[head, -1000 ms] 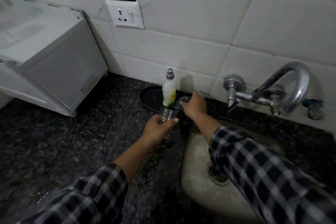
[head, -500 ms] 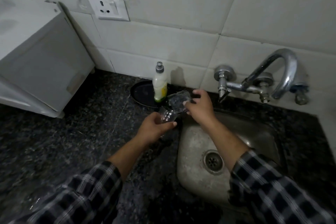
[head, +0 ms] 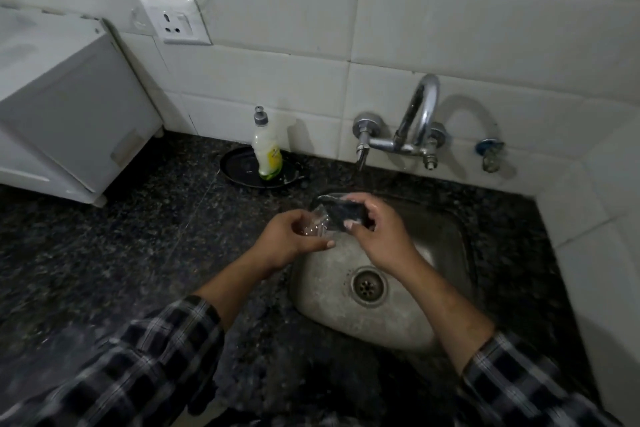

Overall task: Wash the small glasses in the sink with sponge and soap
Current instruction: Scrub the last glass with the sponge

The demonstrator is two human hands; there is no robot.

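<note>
**Q:** So where's everything at right now?

**me:** Both hands came off the back of the surface in the last second and now sit over the sink (head: 446,229). Sponge went from beside the soap bottle (head: 266,152) to right up against the glass.

**Q:** Which hand's got what?

**me:** Left hand (head: 289,241) is wrapped around the small glass (head: 318,222), fingers curled shut on the body, thumb along the near side. Right hand (head: 375,236) pinches the dark sponge (head: 345,211), thumb below and fingers over the top, pressed to the glass mouth. Glass is tipped toward my right hand, just left of the sponge and above the basin's far-left corner.

**Q:** How's it gonna handle?

**me:** Light, thin and breakable, I'd guess, and slick once soap's on it. So I'd hold it round the middle, not the rim, and not squeeze hard. Sponge is soft, squashes fine.

**Q:** Arms?

**me:** Both forearms reach forward, wrists angled inward so my hands meet. Tap (head: 415,128) is beyond my right fingers; can't tell if water's running.
</note>
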